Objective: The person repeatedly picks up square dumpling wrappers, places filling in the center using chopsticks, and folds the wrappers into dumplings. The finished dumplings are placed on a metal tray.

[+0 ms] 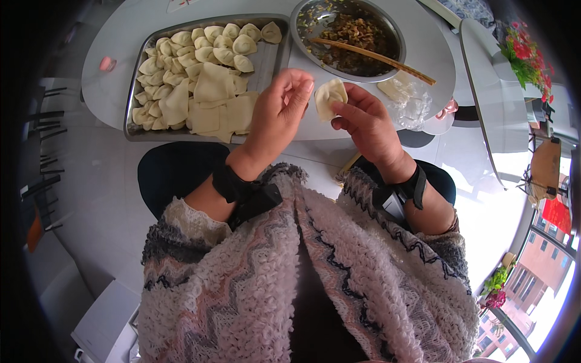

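Pinched between the thumb and fingers of my right hand (366, 127) is a folded wonton (328, 99), held up just past the table's near edge. My left hand (279, 115) is beside it, a small gap away, its thumb drawn against the curled fingers and nothing visible in them. To the left lies a metal tray (266, 60) with rows of folded wontons (209, 45). Flat square wrappers (221, 115) are piled over the tray's near part. Behind my hands stands a steel bowl (296, 30) of chopped filling (357, 36), with chopsticks (375, 55) laid across it.
Clear crumpled plastic wrap (411, 109) with a pale wrapper stack (394, 89) lies right of my right hand. A small pink object (108, 63) sits on the white table (100, 91) at the left. Dark stools (175, 169) stand under the near edge.
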{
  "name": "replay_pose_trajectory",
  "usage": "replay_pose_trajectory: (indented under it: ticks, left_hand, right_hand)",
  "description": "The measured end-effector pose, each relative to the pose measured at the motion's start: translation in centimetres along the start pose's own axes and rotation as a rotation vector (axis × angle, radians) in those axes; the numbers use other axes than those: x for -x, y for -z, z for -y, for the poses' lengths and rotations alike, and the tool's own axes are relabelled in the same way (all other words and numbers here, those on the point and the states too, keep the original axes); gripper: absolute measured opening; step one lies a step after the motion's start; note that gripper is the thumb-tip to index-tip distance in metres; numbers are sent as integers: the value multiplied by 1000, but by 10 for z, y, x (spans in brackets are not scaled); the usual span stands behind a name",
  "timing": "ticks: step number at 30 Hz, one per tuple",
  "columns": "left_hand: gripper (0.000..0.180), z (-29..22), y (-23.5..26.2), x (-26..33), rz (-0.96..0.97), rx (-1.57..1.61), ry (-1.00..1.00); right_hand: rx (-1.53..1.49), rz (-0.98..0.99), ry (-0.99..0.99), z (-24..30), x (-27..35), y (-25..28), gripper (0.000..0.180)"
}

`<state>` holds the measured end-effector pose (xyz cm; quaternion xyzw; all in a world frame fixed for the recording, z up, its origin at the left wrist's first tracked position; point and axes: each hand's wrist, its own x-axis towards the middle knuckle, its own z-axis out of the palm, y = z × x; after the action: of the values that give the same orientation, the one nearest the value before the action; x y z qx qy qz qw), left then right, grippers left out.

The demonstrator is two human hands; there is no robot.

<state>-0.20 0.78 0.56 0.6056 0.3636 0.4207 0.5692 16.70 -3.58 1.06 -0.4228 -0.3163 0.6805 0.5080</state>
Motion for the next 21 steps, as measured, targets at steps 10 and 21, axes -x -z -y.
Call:
replay_pose_trajectory:
  ticks: [10, 21]
  left_hand:
    - [20, 0, -1, 2, 106, -179, -38]
    - [29, 1, -1, 4, 141, -12, 96]
  right_hand:
    - [-41, -19, 35, -1, 0, 0, 26]
    - [-19, -22, 48, 0, 1, 1, 29]
